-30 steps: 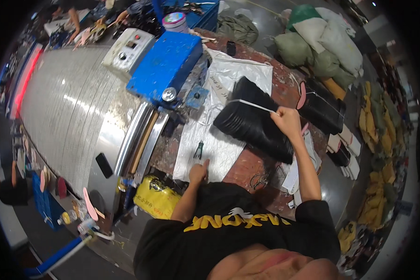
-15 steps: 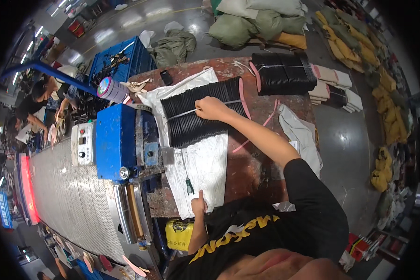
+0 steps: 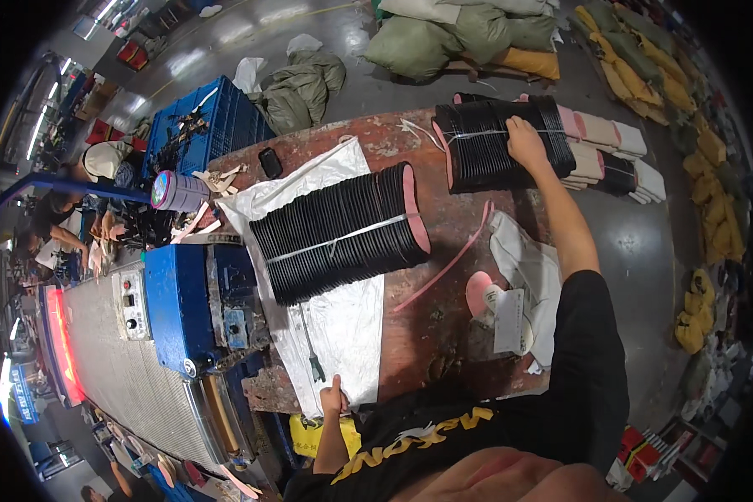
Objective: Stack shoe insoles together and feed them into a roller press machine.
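My right hand (image 3: 525, 136) reaches to the far right of the worn red table (image 3: 443, 276) and rests on a tied bundle of black soles (image 3: 485, 146). A second strapped bundle of black soles (image 3: 343, 233) lies on a white sack (image 3: 343, 335) in the middle of the table. At the table's near edge my left hand (image 3: 335, 396) presses on the sack, just below a green-handled screwdriver (image 3: 309, 351). A loose pink strap (image 3: 448, 263) lies between the bundles.
A blue machine (image 3: 188, 305) and a metal conveyor (image 3: 117, 376) stand at my left. A blue crate (image 3: 205, 125) and a tape roll (image 3: 174, 191) sit behind. Pink and beige soles (image 3: 607, 134) lie stacked at the far right. Full sacks (image 3: 443, 38) rest on the floor beyond. Other people work at the left.
My right hand has left the middle bundle and moved to the far-right bundle. The view has swung round; my left hand stays on the sack near the screwdriver.
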The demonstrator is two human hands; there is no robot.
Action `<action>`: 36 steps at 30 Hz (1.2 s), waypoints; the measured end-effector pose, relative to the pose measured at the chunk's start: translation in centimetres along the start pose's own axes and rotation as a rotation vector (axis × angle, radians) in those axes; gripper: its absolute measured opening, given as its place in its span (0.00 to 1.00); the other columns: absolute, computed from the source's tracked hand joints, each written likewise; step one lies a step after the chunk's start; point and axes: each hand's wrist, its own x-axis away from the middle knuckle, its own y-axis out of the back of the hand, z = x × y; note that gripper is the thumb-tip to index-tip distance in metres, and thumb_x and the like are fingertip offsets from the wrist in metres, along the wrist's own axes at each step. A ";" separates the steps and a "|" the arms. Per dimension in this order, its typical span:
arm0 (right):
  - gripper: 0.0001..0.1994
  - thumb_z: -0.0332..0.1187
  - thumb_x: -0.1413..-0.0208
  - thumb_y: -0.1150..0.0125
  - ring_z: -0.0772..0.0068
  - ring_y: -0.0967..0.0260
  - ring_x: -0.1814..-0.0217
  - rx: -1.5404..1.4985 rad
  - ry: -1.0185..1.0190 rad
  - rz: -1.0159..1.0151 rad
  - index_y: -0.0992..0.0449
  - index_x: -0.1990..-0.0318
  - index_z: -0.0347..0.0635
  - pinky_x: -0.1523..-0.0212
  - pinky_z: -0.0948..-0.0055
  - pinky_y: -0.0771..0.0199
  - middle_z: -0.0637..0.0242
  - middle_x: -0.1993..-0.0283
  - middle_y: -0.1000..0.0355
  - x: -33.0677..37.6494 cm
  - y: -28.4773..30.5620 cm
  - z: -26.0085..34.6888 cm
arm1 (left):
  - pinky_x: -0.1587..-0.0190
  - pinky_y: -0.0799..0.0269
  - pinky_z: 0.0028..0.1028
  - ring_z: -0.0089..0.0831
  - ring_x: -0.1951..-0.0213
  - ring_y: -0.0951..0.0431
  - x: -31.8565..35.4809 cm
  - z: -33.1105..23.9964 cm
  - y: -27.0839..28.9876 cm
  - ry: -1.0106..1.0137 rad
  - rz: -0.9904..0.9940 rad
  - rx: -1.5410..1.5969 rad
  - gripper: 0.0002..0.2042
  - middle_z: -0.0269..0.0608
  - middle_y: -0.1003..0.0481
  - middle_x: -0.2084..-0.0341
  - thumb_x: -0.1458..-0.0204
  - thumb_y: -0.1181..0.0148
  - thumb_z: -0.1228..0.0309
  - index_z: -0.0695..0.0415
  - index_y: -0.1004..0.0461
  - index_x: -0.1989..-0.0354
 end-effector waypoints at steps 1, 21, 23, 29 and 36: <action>0.12 0.29 0.51 0.44 0.52 0.27 0.52 0.020 0.030 -0.017 0.27 0.58 0.36 0.51 0.54 0.28 0.48 0.54 0.26 -0.1 -0.1 -0.2 | 0.92 0.45 0.30 0.32 0.96 0.39 -0.5 0.0 0.0 -0.002 0.005 0.012 0.37 0.42 0.38 0.98 0.45 0.47 0.41 0.58 0.38 0.97; 0.18 0.36 0.47 0.40 0.74 0.47 0.80 -0.285 0.042 0.114 0.38 0.78 0.30 0.78 0.64 0.44 0.51 0.84 0.44 14.2 24.0 4.4 | 0.70 0.26 0.36 0.41 0.87 0.26 -3.4 3.9 -0.1 -0.251 -0.053 -0.269 0.40 0.44 0.32 0.96 0.47 0.56 0.34 0.58 0.29 0.97; 0.17 0.33 0.48 0.42 0.82 0.51 0.78 -0.415 -0.005 0.157 0.42 0.80 0.34 0.79 0.69 0.48 0.67 0.84 0.49 17.0 24.0 6.6 | 0.70 0.26 0.37 0.40 0.83 0.23 -2.0 3.5 0.7 -0.189 0.064 -0.094 0.37 0.45 0.29 0.93 0.46 0.54 0.39 0.60 0.27 0.93; 0.16 0.27 0.51 0.42 0.87 0.51 0.79 -0.598 -0.085 0.301 0.42 0.85 0.40 0.81 0.74 0.52 0.79 0.84 0.49 25.9 24.9 17.6 | 0.63 0.29 0.43 0.50 0.66 0.22 -0.3 1.7 2.1 -0.650 -0.349 0.037 0.14 0.53 0.23 0.73 0.49 0.41 0.61 0.62 0.23 0.69; 0.16 0.29 0.52 0.40 0.85 0.50 0.79 -0.588 0.080 0.369 0.38 0.84 0.32 0.80 0.74 0.47 0.74 0.85 0.47 26.8 24.4 33.7 | 0.51 0.31 0.43 0.53 0.55 0.27 -2.4 0.9 4.3 -0.798 -0.394 0.007 0.11 0.56 0.25 0.62 0.50 0.43 0.69 0.63 0.25 0.62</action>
